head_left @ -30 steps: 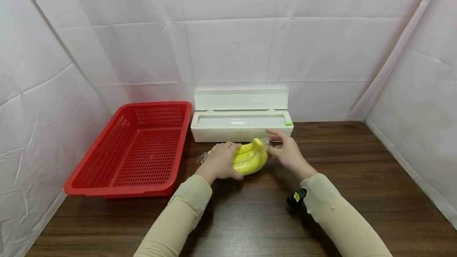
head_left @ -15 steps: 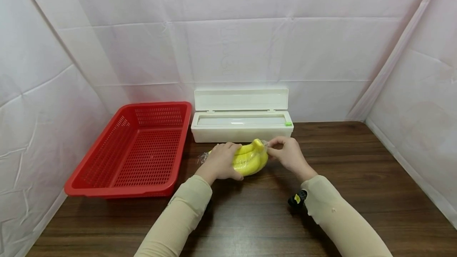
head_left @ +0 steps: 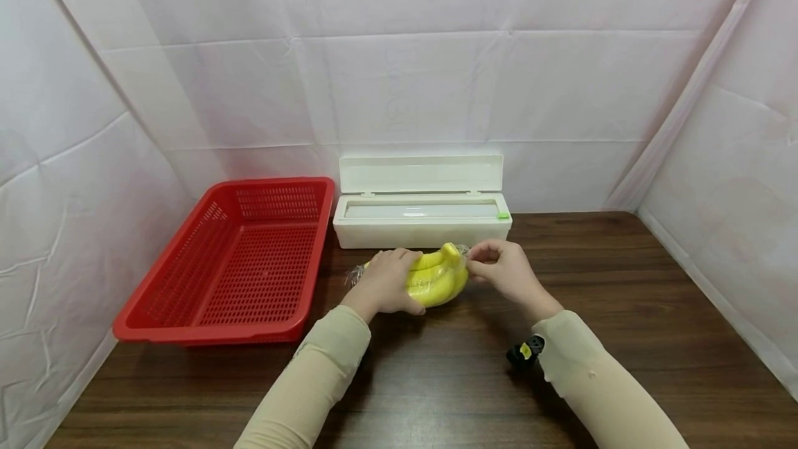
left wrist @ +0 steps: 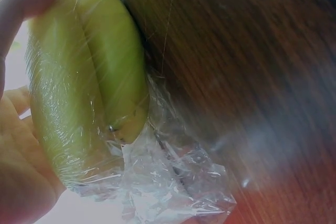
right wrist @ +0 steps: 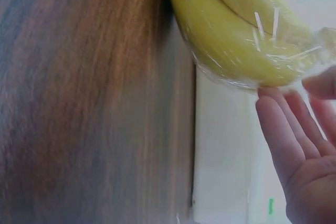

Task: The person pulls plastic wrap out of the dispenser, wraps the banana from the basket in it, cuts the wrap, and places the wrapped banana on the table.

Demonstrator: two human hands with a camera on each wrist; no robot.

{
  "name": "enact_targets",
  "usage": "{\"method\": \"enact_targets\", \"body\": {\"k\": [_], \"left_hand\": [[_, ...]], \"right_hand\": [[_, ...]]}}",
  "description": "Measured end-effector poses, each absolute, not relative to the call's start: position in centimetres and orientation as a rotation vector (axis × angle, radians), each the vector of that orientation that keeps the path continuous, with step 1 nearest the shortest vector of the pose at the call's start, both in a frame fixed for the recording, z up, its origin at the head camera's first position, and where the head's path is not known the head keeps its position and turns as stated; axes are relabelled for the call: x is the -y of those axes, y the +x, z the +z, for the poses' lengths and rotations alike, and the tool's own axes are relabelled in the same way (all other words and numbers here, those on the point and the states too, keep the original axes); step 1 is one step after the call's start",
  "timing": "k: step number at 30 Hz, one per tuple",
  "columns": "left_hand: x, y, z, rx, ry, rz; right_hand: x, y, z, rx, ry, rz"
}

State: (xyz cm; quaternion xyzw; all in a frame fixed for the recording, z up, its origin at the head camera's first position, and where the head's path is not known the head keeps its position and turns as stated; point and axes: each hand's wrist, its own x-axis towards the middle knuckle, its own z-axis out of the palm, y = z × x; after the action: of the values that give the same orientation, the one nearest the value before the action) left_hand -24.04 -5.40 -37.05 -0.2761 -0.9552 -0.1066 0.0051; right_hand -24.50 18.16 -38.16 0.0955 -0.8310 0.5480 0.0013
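A bunch of yellow bananas point(head_left: 433, 283), covered in clear cling film point(left wrist: 163, 182), lies near the middle of the table. Over its left part my left hand point(head_left: 386, 281) grips it, thumb toward me and fingers on the far side. Loose film sticks out past the banana tips in the left wrist view. At the stem end, my right hand point(head_left: 503, 270) pinches the gathered film between thumb and fingers. In the right wrist view the fingers point(right wrist: 281, 129) touch the wrapped end, and the film there looks crinkled and shiny.
Behind the bananas stands a white cling film dispenser point(head_left: 424, 233), its lid point(head_left: 420, 174) raised and a green slider point(head_left: 503, 215) at its right end. A red plastic basket point(head_left: 293, 330) stands at the left. White cloth walls enclose the brown wooden table point(head_left: 623, 310).
My right thumb and fingers have come together on the film at the stem end, and the right forearm has shifted slightly right. My left hand and the bananas have stayed put.
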Motion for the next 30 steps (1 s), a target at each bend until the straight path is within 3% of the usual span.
{"method": "enact_targets", "body": {"k": [18,30], "left_hand": [[5.4,-24.1,-37.1,3.002,-0.870,-0.353],[5.3,-24.1,-36.9,2.995,-0.874,-0.340]], "right_hand": [[-18.2,-23.9,-37.1,2.614,0.287,1.856],[-16.9,-22.9,-36.9,2.632,0.397,1.473]]}}
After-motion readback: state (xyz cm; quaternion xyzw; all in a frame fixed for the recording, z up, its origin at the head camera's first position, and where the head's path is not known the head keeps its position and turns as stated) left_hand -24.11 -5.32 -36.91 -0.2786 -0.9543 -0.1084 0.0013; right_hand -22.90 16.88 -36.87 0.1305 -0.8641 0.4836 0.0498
